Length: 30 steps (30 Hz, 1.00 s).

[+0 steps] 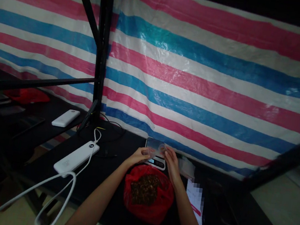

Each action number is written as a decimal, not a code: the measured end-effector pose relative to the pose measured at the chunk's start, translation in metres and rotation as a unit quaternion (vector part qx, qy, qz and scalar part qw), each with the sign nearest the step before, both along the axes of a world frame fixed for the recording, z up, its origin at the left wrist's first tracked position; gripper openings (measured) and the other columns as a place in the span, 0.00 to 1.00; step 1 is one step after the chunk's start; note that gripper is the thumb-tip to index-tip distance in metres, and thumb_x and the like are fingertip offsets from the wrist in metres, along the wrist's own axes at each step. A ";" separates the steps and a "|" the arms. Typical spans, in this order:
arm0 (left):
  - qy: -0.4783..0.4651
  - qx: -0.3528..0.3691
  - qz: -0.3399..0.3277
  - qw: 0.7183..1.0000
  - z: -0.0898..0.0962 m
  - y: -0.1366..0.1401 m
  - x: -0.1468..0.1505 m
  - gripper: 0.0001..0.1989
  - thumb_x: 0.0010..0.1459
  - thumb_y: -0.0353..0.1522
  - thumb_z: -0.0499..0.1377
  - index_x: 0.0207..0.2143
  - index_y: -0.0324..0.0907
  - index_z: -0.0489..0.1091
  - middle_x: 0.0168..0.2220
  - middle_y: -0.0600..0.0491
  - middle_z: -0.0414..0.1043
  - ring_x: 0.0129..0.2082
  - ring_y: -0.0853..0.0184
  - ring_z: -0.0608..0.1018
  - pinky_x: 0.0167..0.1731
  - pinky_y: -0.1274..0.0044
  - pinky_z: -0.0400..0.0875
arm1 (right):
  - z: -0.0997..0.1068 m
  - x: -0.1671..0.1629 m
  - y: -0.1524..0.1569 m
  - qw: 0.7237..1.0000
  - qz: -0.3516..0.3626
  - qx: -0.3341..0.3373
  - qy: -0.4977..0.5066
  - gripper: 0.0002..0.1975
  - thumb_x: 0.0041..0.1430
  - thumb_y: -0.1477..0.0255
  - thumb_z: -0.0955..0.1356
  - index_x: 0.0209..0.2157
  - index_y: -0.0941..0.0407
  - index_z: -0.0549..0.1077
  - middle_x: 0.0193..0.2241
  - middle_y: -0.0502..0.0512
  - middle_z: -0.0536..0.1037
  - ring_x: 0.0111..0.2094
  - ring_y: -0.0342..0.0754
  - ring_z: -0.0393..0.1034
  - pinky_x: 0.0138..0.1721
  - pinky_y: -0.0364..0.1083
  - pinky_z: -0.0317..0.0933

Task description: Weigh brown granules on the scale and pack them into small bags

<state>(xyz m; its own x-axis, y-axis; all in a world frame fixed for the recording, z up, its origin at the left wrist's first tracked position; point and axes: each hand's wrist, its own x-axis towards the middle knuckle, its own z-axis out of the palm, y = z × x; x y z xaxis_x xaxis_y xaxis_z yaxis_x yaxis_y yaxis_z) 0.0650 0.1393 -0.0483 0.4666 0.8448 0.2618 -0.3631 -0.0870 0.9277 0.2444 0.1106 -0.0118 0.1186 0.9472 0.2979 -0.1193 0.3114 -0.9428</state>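
Observation:
My left hand (139, 156) is closed on a small clear plastic container (149, 152), whose exact shape is hard to make out in the dim light. In my right hand (171, 157) is a clear round plastic piece (162, 148), pinched by the fingers; it looks like a lid or cup. Both are held over a small digital scale (162, 164) with a lit display. Just in front of the scale sits an open red plastic bag (161, 211) filled with brown, shredded or granular bits (144, 189).
A white power bank (76, 158) with a white cable (73, 187) lies left on the black table; another white power bank (65, 118) is farther left. A phone or printed card (194, 203) and clear plastic bag (186, 167) lie right. A striped sheet (198, 78) hangs behind.

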 end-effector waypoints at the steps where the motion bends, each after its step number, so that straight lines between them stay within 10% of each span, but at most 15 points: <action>1: 0.002 -0.002 -0.007 1.000 0.001 0.000 -0.001 0.32 0.36 0.44 0.65 0.42 0.34 0.68 0.39 0.45 0.72 0.39 0.62 0.73 0.40 0.75 0.63 | 0.007 -0.003 0.002 0.999 0.012 0.006 -0.041 0.16 0.44 0.65 0.69 0.38 0.53 0.70 0.37 0.53 0.75 0.38 0.50 0.69 0.43 0.50 0.60; 11: -0.031 -0.034 -0.032 0.998 0.002 0.003 -0.003 0.34 0.34 0.43 0.66 0.44 0.34 0.67 0.38 0.45 0.71 0.34 0.65 0.72 0.33 0.79 0.63 | 0.063 -0.018 -0.004 0.942 0.117 0.023 -0.315 0.14 0.43 0.69 0.70 0.35 0.53 0.73 0.35 0.51 0.75 0.35 0.49 0.67 0.44 0.52 0.58; 20: -0.022 -0.023 -0.026 0.999 0.008 -0.002 -0.007 0.32 0.37 0.44 0.65 0.42 0.33 0.68 0.35 0.47 0.71 0.32 0.66 0.72 0.31 0.80 0.62 | 0.097 -0.027 -0.012 0.924 0.092 0.114 -0.353 0.13 0.39 0.70 0.72 0.33 0.52 0.75 0.36 0.51 0.76 0.41 0.52 0.68 0.47 0.53 0.56; 24: -0.031 -0.012 -0.033 0.999 0.011 -0.004 -0.009 0.31 0.38 0.42 0.64 0.44 0.35 0.68 0.37 0.47 0.72 0.34 0.66 0.72 0.33 0.80 0.62 | 0.078 -0.008 -0.007 0.957 0.043 0.076 -0.275 0.15 0.39 0.70 0.72 0.34 0.52 0.74 0.38 0.52 0.75 0.41 0.52 0.67 0.48 0.53 0.56; 30: 0.006 -0.021 -0.012 1.000 0.013 -0.004 -0.008 0.30 0.39 0.42 0.64 0.44 0.36 0.68 0.39 0.46 0.72 0.37 0.64 0.73 0.37 0.78 0.63 | -0.016 0.030 0.003 0.969 -0.195 0.011 -0.152 0.21 0.43 0.64 0.69 0.40 0.55 0.65 0.39 0.58 0.72 0.35 0.51 0.70 0.39 0.52 0.61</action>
<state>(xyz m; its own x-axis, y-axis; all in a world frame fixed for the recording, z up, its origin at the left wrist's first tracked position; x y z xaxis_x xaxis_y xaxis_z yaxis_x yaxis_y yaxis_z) 0.0566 0.1355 -0.0356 0.4893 0.8434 0.2218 -0.3543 -0.0402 0.9343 0.2745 0.1141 -0.0273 0.3702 0.8405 0.3955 0.2945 0.2976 -0.9081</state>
